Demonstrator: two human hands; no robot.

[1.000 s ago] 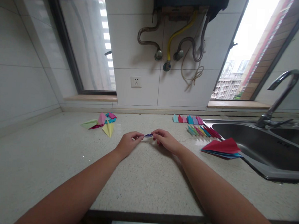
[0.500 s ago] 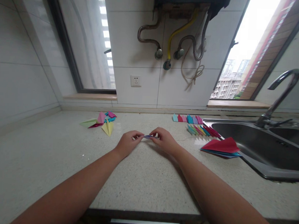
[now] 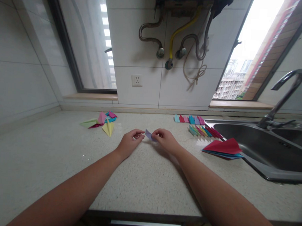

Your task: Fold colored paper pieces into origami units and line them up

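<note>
Low over the worktop, the right hand pinches a purple folded paper by one end. The left hand, fingers curled, sits just beside it, grip unclear.

I see a pale speckled desk against a white tiled wall. At back left lies a loose pile of folded coloured papers. At back right a row of small folded pieces stands near the wall, with a fanned row just before it and a red-topped paper stack beside the steel sink and its tap. A wall socket sits below hanging hoses.
</note>
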